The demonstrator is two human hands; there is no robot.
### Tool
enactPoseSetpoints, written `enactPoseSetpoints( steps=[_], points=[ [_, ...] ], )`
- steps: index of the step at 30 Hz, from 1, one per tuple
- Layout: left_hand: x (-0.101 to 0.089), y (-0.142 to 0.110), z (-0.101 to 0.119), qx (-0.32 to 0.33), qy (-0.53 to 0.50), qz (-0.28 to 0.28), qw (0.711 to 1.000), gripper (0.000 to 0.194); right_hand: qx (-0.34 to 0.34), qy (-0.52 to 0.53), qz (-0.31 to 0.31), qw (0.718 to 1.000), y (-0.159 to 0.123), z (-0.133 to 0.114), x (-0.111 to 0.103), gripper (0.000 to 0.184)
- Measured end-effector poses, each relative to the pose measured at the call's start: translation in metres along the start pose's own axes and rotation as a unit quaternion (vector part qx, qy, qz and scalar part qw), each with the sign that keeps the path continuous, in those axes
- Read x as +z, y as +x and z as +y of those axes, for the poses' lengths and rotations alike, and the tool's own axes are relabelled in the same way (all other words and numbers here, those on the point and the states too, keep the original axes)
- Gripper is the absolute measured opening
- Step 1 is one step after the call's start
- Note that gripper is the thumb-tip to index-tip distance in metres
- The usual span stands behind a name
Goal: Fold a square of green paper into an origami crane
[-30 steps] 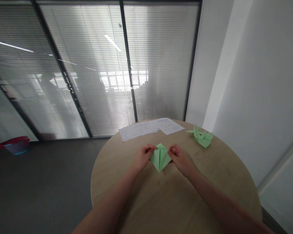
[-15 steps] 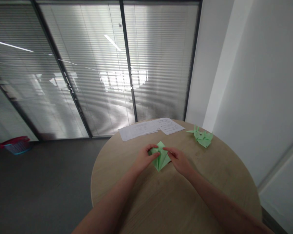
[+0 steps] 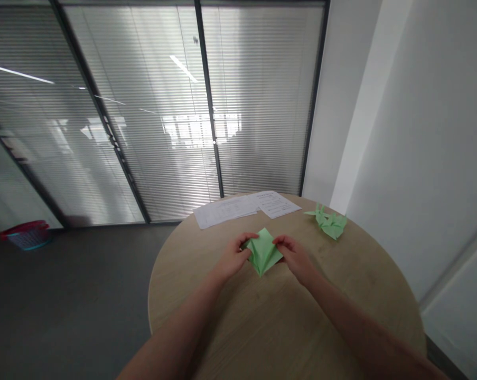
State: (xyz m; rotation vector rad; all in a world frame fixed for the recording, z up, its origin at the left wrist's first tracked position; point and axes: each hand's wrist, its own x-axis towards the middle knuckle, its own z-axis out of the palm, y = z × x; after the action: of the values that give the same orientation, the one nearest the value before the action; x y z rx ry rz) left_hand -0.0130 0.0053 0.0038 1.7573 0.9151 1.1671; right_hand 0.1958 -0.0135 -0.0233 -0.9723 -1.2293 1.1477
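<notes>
A folded piece of light green paper point(image 3: 264, 252) lies near the middle of a round wooden table point(image 3: 286, 327), its pointed end toward me. My left hand point(image 3: 234, 256) pinches its left edge with curled fingers. My right hand point(image 3: 296, 256) pinches its right edge the same way. Both forearms reach in from the bottom of the view.
Several finished green folded paper figures point(image 3: 328, 222) sit at the table's far right. White printed sheets point(image 3: 242, 207) lie at the far edge. Glass partitions with blinds stand behind; a red and blue basket point(image 3: 24, 235) sits on the grey floor at left.
The green paper was pressed narrower half a second ago; it is now spread wider again, and my hands have shifted slightly outward along its edges.
</notes>
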Motion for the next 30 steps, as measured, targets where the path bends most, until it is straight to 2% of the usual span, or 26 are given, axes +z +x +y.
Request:
enactPoseSetpoints(
  steps=[5, 13, 16, 21, 30],
  points=[
    [-0.001, -0.001, 0.002, -0.006, -0.037, -0.023, 0.999, 0.049, 0.018, 0.022, 0.000, 1.000, -0.002, -0.004, -0.001, 0.025],
    [0.001, -0.001, 0.004, -0.014, -0.046, -0.021, 0.999, 0.051, -0.020, -0.035, -0.035, 0.999, -0.001, 0.002, 0.001, 0.044],
    [0.001, 0.000, 0.005, -0.016, -0.045, -0.011, 0.999, 0.052, -0.024, -0.033, -0.046, 0.998, -0.002, 0.000, 0.001, 0.045],
    [0.001, 0.001, 0.006, -0.043, -0.100, -0.005, 0.994, 0.050, -0.021, -0.009, -0.078, 0.997, -0.005, -0.008, 0.001, 0.046],
    [0.001, 0.000, 0.008, -0.077, -0.158, 0.016, 0.984, 0.047, -0.031, 0.017, -0.092, 0.995, -0.007, -0.015, 0.000, 0.048]
  ],
)
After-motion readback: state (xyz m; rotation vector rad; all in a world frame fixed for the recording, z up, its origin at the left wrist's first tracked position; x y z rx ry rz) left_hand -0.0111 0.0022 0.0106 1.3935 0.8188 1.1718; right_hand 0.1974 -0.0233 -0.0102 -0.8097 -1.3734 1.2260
